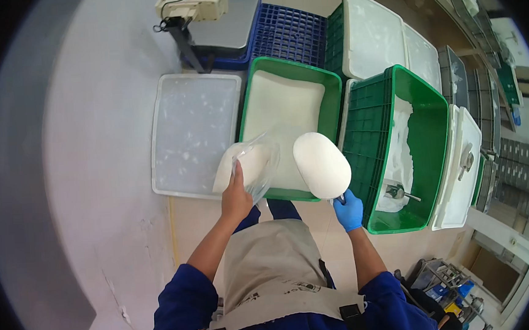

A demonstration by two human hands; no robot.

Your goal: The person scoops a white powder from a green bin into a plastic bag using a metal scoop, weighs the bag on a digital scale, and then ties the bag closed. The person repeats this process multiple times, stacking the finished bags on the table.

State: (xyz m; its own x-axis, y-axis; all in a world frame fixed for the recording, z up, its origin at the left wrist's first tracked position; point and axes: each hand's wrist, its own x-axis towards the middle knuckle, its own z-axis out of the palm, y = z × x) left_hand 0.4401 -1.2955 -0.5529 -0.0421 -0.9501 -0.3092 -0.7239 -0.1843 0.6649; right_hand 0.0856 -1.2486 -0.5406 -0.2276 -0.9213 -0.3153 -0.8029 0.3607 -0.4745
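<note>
My bare left hand (pixel 237 199) grips the rim of a clear plastic bag (pixel 260 165), which holds some white powder and gapes to the right. My right hand (pixel 349 210), in a blue glove, is closed on the handle of a scoop heaped with white powder (pixel 322 166). The scoop is right of the bag, apart from it, over the near right part of a green plastic bin (pixel 296 64). White powder (pixel 283 99) covers the bottom of that bin. The scoop's metal body is mostly hidden under its load.
A white lid (pixel 193 128) lies left of the bin. A platform scale (pixel 222 25) stands beyond, beside a blue plastic pallet (pixel 290 34). At right, another green bin (pixel 426 107) holds white powder and a metal scoop (pixel 397 192). A wall (pixel 102 153) runs along the left.
</note>
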